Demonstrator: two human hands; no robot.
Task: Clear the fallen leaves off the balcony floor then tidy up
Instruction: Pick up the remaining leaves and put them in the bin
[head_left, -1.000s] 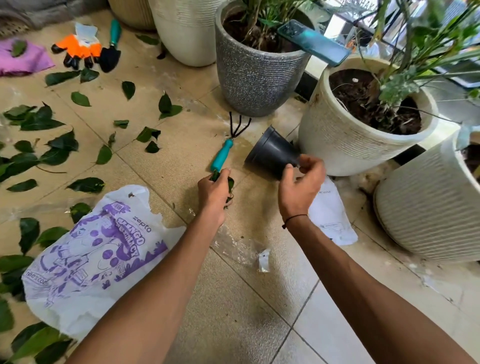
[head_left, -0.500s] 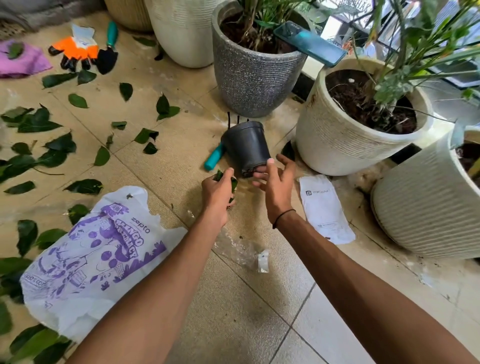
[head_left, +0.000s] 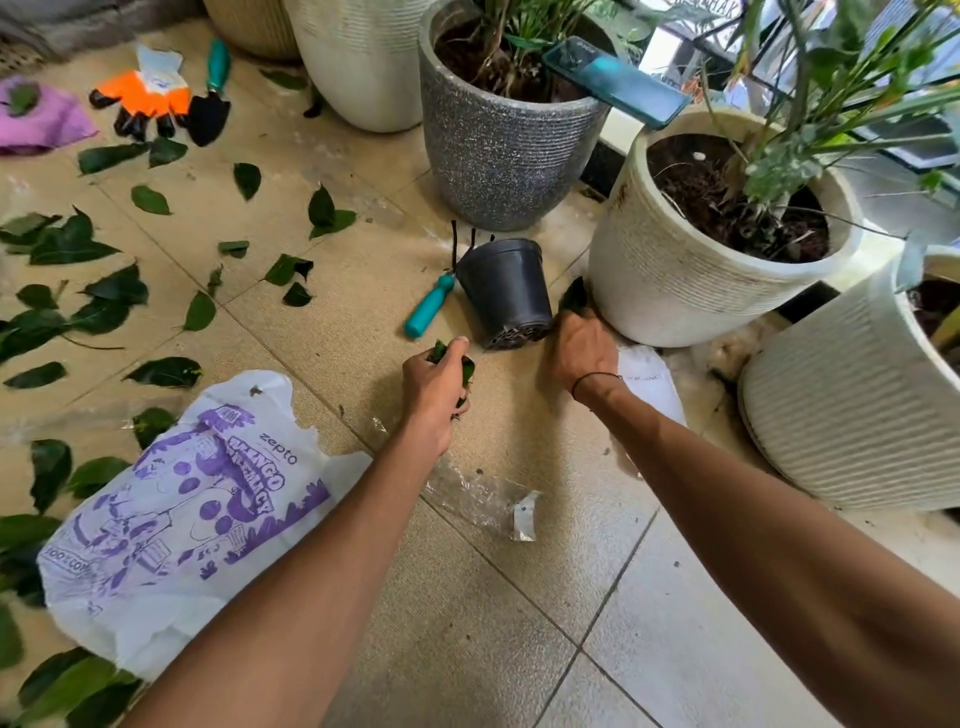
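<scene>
Reaching past the small black pot (head_left: 506, 293), the right hand (head_left: 581, 347) now closes its fingertips on a dark leaf (head_left: 573, 296) wedged between that pot and the big white pot (head_left: 675, 280) at centre right. Half a second ago this hand was at the black pot's base, and a second ago it was gripping the pot; now the pot lies on its side over the teal-handled rake (head_left: 428, 306), let go. Moving it seems to have uncovered the hidden leaf, so gathering can go on. The left hand (head_left: 434, 382), in the middle of the frame, stays curled round a small bunch of leaves (head_left: 466, 370) as before.

Most of the job looks undone: about two dozen loose leaves (head_left: 67, 244) lie scattered over the floor down the left side, too overlapped for an exact count.

Counted: five large planters along the top and right, one black pot, one rake, one trowel (head_left: 210, 104) and one pair of orange gloves (head_left: 140, 98) at upper left, one pink cloth (head_left: 41, 117), one printed white bag (head_left: 176, 519) at lower left, one phone (head_left: 618, 80) resting on the grey planter's rim, one paper packet (head_left: 649, 384), and one clear wrapper (head_left: 488, 499).
</scene>
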